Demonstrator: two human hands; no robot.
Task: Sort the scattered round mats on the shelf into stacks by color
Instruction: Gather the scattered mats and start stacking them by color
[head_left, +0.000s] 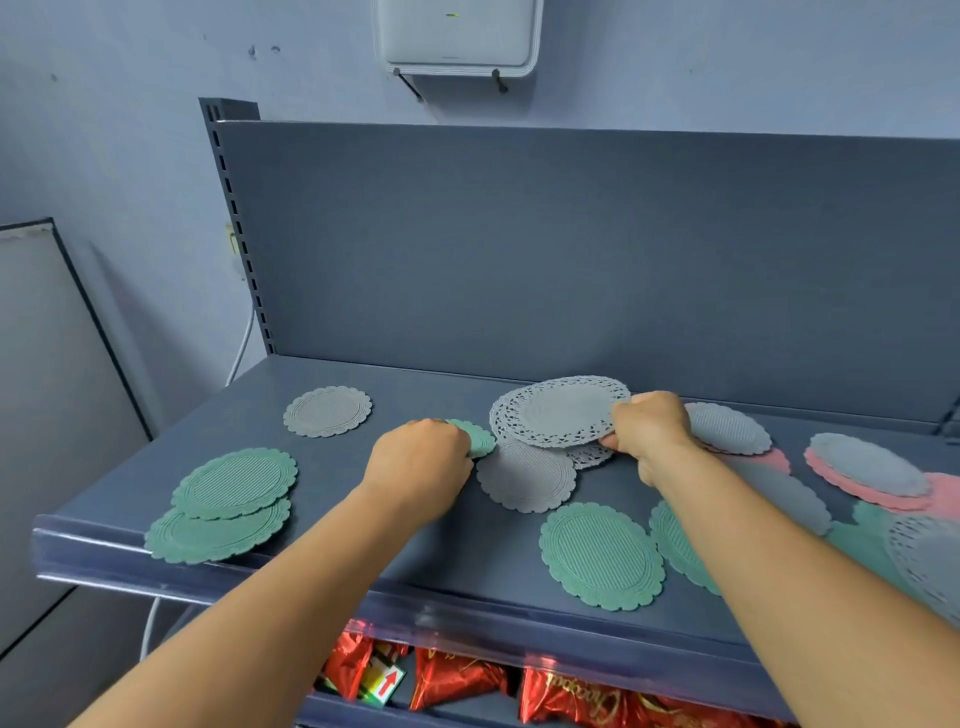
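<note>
Fingers of the right hand (647, 431) pinch grey lacy round mats (563, 413); left hand (418, 462) fingers curl on a small green scalloped mat (480, 439)

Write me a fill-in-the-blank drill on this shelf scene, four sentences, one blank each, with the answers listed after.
1. The left hand grips a small mat whose color is ____.
2. The right hand holds a lacy mat whose color is ____.
3. At the shelf's left front edge, two green mats lie ____ each other.
4. Far right, a grey mat lies on one whose color is ____.

Answers: green; grey; overlapping; pink
</note>
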